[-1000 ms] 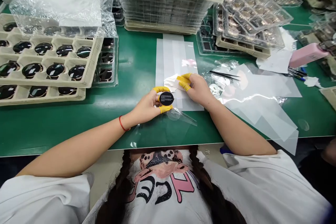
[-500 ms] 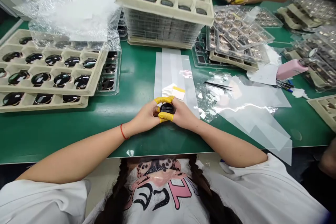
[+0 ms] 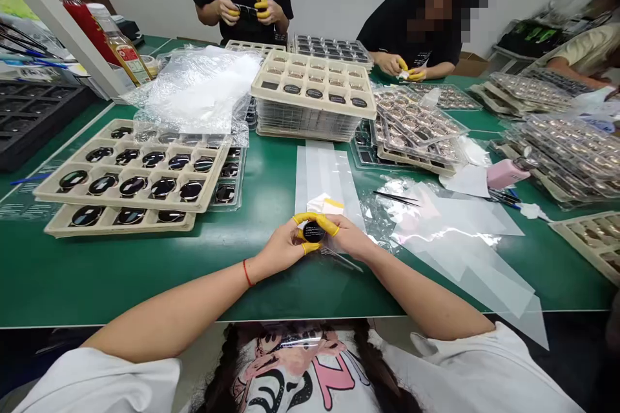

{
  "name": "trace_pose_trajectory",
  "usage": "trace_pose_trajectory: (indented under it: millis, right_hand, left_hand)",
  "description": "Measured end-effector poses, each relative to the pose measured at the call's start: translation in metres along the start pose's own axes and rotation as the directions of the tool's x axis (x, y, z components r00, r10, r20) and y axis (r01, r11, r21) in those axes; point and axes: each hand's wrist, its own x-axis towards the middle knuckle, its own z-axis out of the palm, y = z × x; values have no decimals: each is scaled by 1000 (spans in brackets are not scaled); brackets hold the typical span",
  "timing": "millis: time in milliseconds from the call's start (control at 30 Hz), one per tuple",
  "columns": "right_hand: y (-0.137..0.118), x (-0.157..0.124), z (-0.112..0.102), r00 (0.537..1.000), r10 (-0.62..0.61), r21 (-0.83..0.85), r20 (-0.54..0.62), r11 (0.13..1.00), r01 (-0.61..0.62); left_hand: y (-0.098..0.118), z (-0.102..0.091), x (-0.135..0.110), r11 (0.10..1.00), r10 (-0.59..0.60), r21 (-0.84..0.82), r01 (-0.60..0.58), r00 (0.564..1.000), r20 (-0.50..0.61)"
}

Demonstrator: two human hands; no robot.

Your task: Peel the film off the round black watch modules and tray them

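Note:
My left hand (image 3: pixel 283 247) and my right hand (image 3: pixel 346 237) meet over the green table (image 3: pixel 145 271), both with yellow finger cots. Between their fingertips they pinch a small round black disc (image 3: pixel 314 231) with fine white print on its face. A thin clear film piece (image 3: pixel 341 258) lies just under my right hand. Beyond the disc, a white and yellow tab (image 3: pixel 325 204) rests on strips of clear film (image 3: pixel 324 171).
Beige trays of black round discs (image 3: pixel 130 174) sit at the left under bubble wrap (image 3: pixel 198 87). A tall tray stack (image 3: pixel 312 100) stands ahead, clear blister trays (image 3: pixel 416 129) to its right. Tweezers (image 3: pixel 397 197), loose film sheets (image 3: pixel 465 239) and a pink block (image 3: pixel 506 173) lie right. Other people work across the table.
My right hand left the tab on the film and joined my left hand on the disc. The view tilted upward, showing the people across the table.

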Motion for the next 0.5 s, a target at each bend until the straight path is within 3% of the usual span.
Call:
trace_pose_trajectory:
  millis: [100, 167, 200, 267, 300, 400, 433, 500]
  right_hand:
    - [-24, 18, -18, 999, 20, 0, 48, 1000, -21]
    - [-52, 49, -38, 998, -44, -4, -46, 999, 44]
    - [-69, 71, -49, 980, -127, -11, -150, 992, 127]
    - [-99, 127, -71, 874, -316, -87, -370, 948, 306]
    - [-112, 158, -80, 820, -371, -162, -437, 929, 334]
    - [-129, 250, -91, 718, -474, -419, -509, 866, 274]
    - [-129, 275, -90, 728, -460, -473, -509, 856, 210]
    - [-124, 312, -84, 802, -410, -573, -435, 813, 104]
  left_hand:
    - [4, -3, -1, 999, -9, -49, 6, 999, -53]
    - [6, -5, 0, 995, -29, -101, 23, 998, -59]
    - [7, -6, 1, 993, -36, -117, 29, 998, -60]
    - [7, -9, 3, 992, -42, -119, 34, 997, -66]
    - [6, -11, 5, 993, -41, -112, 33, 997, -69]
    - [-1, -14, 7, 994, -13, -106, 6, 997, -70]
    - [-3, -15, 8, 994, 3, -108, -10, 998, -64]
    - [-8, -16, 9, 993, 32, -117, -36, 999, -33]
